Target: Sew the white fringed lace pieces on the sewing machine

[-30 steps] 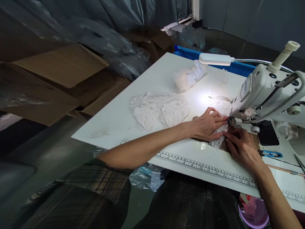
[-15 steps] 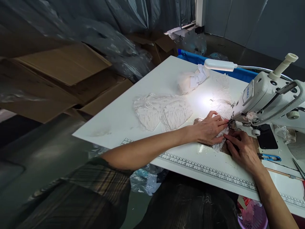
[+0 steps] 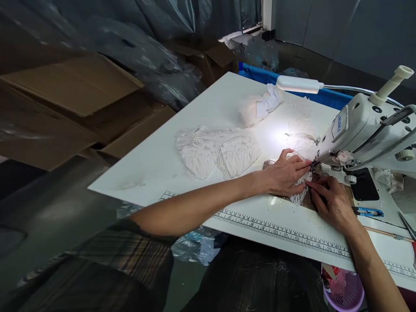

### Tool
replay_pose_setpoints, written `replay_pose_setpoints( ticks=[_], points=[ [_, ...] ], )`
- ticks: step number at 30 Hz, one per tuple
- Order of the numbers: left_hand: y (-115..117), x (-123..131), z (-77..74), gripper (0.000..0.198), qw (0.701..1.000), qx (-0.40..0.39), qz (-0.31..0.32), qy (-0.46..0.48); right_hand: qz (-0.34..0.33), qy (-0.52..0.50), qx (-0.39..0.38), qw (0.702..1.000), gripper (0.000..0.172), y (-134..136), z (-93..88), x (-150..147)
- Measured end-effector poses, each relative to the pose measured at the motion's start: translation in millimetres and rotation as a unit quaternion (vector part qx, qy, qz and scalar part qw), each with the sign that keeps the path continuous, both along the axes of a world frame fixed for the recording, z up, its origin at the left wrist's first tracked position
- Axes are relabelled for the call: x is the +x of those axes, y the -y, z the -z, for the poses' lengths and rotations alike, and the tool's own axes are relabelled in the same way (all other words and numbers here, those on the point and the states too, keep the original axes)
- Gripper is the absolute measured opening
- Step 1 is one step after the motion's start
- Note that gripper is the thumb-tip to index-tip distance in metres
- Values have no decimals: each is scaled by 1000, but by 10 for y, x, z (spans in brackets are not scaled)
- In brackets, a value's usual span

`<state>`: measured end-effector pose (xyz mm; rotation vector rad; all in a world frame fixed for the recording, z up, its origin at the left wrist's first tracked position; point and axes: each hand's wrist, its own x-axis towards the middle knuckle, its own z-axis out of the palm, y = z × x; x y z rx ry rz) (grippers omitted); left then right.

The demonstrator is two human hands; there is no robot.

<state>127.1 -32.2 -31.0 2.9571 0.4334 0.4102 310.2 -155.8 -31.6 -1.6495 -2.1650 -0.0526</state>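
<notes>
White lace fabric (image 3: 297,199) lies under the needle area of a white sewing machine (image 3: 349,134). My left hand (image 3: 286,175) rests flat on this lace, fingers stretched and apart, its fingertips close to the presser foot (image 3: 314,167). Just to the right, my right hand (image 3: 333,201) has its thumb and index finger closed at the lace edge near the foot; the other fingers are curled. More lace (image 3: 300,117) runs out behind the machine foot, under the lamp's light. Stitched lace pieces (image 3: 217,149) are spread on the table left of my hands.
A bundle with white paper (image 3: 260,106) sits farther back beneath a white lamp (image 3: 299,84). Blue-handled thread snips (image 3: 368,212), a black phone (image 3: 364,184) and tweezers (image 3: 406,225) lie right. A printed ruler (image 3: 276,232) follows the table's front edge. Cardboard boxes (image 3: 74,86) stand left.
The head view has shifted slightly. Both hands stay at nearly the same place on the lace beside the presser foot, with little visible movement of the fabric.
</notes>
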Motion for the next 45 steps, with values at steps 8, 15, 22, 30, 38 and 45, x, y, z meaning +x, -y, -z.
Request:
replay_pose_setpoints(
  ticks=[8,15,22,30,38,45],
  points=[
    [-35,10,0,47,1000,-9,-10,-11,8,23,-2,1000,35,-12,-12,-15],
    [-16,47,23,46,999,-9,-39,3,22,53,12,998,39,-73,43,-13],
    [61,101,6,50,995,4,-96,-25,45,86,-5,995,42,-122,71,1],
    [-19,90,55,53,991,38,-122,39,93,-74,38,992,38,-35,86,151],
    [-343,-104,-93,20,991,70,-64,98,112,-88,58,988,34,-10,129,193],
    [-135,-87,-101,18,984,-82,143,60,99,-107,46,988,32,-11,84,175]
  ],
)
